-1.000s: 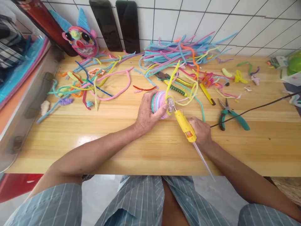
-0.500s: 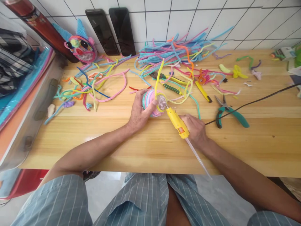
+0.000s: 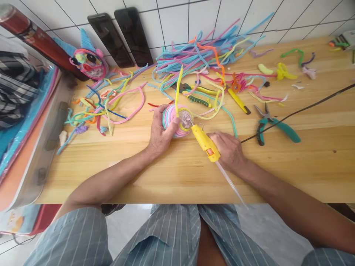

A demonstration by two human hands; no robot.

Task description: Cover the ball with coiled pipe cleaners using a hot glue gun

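My left hand (image 3: 160, 131) is closed around a round object wrapped in pink, blue and purple pipe cleaners (image 3: 174, 120), held on its side on the wooden table (image 3: 177, 170). A yellow pipe cleaner (image 3: 178, 87) rings its clear end and sticks up behind it. My right hand (image 3: 227, 149) grips a yellow hot glue gun (image 3: 204, 142), whose nozzle touches the clear end of the wrapped object. A clear glue stick pokes out of the gun's back toward me.
A heap of coloured pipe cleaners (image 3: 199, 57) covers the table's back. Green-handled pliers (image 3: 273, 123), a yellow cutter (image 3: 238, 101) and the black cord (image 3: 299, 111) lie to the right. A pipe-cleaner face (image 3: 87, 62) leans on the tiled wall, beside two dark phones (image 3: 122, 35).
The view has shifted, so everything sits a little further left and lower in the frame. Both hands keep their hold, with the glue gun's nozzle staying at the wrapped object's end.
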